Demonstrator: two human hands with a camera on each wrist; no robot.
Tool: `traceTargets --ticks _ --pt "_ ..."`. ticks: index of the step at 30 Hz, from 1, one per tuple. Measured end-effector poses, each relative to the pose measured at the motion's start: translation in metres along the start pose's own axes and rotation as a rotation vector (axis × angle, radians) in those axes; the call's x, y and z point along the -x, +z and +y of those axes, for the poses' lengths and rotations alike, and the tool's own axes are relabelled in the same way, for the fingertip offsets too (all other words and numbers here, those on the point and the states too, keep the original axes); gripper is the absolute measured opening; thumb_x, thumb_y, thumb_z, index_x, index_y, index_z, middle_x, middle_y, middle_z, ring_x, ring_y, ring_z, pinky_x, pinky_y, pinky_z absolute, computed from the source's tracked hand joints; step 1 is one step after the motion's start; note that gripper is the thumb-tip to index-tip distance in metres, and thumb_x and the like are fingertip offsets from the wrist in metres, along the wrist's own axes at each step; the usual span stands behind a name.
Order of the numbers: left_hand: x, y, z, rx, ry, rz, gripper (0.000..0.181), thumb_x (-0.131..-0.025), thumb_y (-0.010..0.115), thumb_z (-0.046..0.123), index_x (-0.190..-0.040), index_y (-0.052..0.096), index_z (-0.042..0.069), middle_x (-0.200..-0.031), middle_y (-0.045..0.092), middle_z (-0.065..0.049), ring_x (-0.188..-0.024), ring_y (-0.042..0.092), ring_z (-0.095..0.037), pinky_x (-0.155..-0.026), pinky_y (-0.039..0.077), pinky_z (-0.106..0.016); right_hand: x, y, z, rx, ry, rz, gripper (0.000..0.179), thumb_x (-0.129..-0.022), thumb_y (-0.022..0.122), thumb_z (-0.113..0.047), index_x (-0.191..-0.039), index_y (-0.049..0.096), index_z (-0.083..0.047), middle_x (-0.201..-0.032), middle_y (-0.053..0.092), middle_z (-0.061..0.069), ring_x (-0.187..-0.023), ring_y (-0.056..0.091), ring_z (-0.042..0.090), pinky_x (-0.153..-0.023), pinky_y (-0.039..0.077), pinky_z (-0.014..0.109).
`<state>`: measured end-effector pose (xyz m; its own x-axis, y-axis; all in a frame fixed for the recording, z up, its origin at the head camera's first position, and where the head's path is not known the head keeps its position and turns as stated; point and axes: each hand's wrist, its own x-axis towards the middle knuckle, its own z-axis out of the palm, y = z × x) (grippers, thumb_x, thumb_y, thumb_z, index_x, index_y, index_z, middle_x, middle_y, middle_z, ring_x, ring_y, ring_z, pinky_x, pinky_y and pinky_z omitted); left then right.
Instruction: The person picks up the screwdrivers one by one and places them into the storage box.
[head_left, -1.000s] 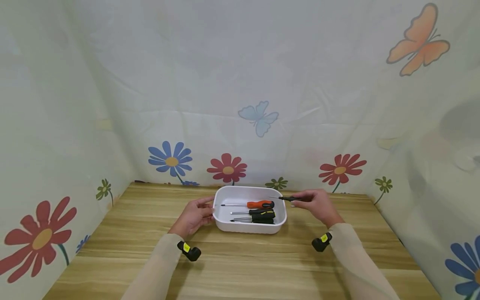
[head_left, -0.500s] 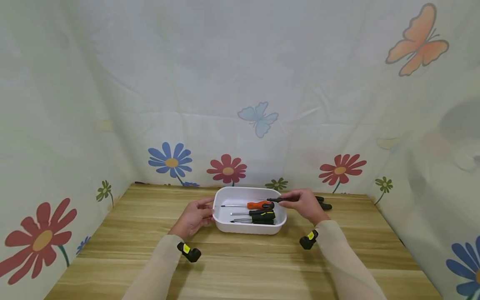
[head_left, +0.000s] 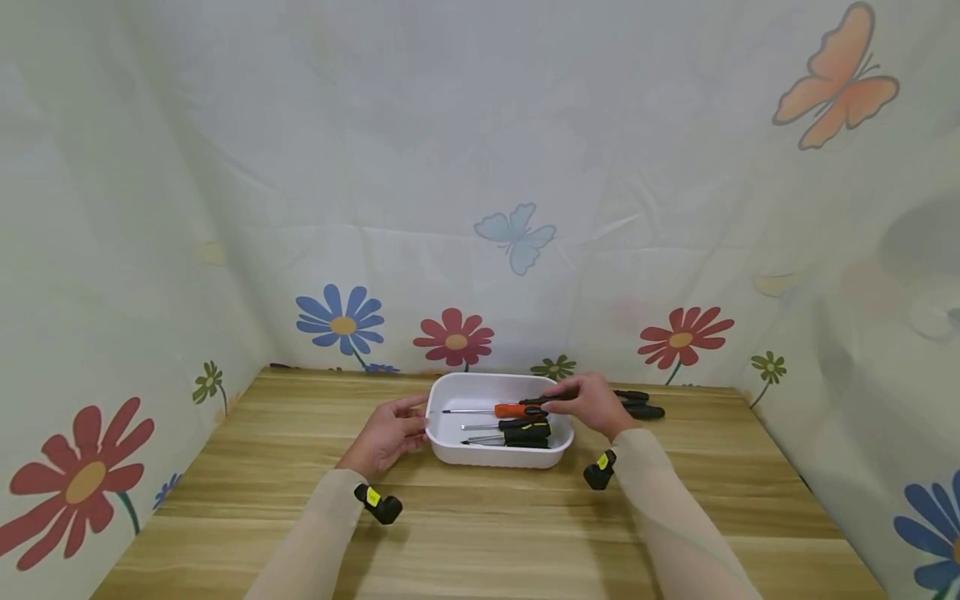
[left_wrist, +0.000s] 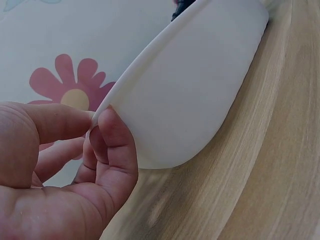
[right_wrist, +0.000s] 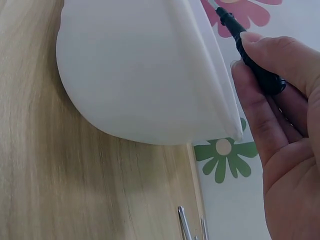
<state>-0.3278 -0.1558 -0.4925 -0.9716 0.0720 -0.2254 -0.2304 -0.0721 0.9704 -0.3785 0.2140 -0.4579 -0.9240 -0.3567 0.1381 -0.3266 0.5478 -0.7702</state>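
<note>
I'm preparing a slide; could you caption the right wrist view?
Right grip pinching a black-handled screwdriver near a white container, a green printed flower behind.

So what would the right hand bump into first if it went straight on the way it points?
The right hand would probably meet the orange screwdriver in the white tray, though the hand's height is unclear.

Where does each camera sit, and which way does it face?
Head: worn on the head, facing forward and down at the white tray; left hand, right hand and sleeves show.
Left wrist: on that wrist, facing the tray's outside; left hand shows, pinching the rim.
Right wrist: on that wrist, facing the tray's outside; right hand shows, pinching a screwdriver.
Wrist views share tray and wooden table.
</note>
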Motion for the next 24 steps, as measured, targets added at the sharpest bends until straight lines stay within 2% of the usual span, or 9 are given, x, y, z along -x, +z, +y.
traceTargets --ticks 10,15,18,24 --pt "-0.001 -0.001 0.0 -0.009 -0.003 -0.003 0.053 -0.099 0.06 -0.002 -0.15 0.053 0.012 -0.13 0.055 -0.027 -0.086 0.064 -0.023 -0.084 0.061 -0.036 -0.011 0.011 -0.012 0.073 0.014 -0.06 0.017 -0.081 0.088 -0.023 -0.096 0.084 -0.017 -0.095 0.078 -0.002 -0.085 0.065 0.012 -0.076 0.055 0.03" --pt "-0.002 -0.001 0.001 -0.009 -0.003 -0.006 0.053 -0.099 0.06 -0.002 -0.15 0.053 0.011 -0.131 0.055 -0.028 -0.086 0.064 -0.023 -0.08 0.061 -0.033 -0.015 0.014 -0.014 0.094 -0.02 -0.077 0.014 -0.081 0.088 -0.019 -0.094 0.084 -0.015 -0.094 0.078 -0.001 -0.084 0.065 0.011 -0.075 0.055 0.029" --pt "-0.002 -0.001 0.002 -0.008 0.001 -0.008 0.053 -0.099 0.06 -0.003 -0.15 0.052 0.01 -0.13 0.055 -0.028 -0.085 0.064 -0.023 -0.079 0.061 -0.033 -0.018 0.017 -0.014 0.14 -0.05 -0.075 0.014 -0.08 0.088 -0.018 -0.093 0.084 -0.013 -0.091 0.079 -0.001 -0.083 0.064 0.01 -0.074 0.053 0.028" --pt "-0.003 -0.002 0.0 -0.01 0.003 -0.001 0.052 -0.099 0.06 -0.003 -0.149 0.054 0.009 -0.128 0.056 -0.027 -0.084 0.064 -0.023 -0.083 0.061 -0.037 -0.023 0.025 -0.017 0.238 -0.052 -0.081 0.012 -0.078 0.09 -0.018 -0.089 0.084 -0.016 -0.088 0.079 -0.004 -0.081 0.062 0.008 -0.077 0.052 0.028"
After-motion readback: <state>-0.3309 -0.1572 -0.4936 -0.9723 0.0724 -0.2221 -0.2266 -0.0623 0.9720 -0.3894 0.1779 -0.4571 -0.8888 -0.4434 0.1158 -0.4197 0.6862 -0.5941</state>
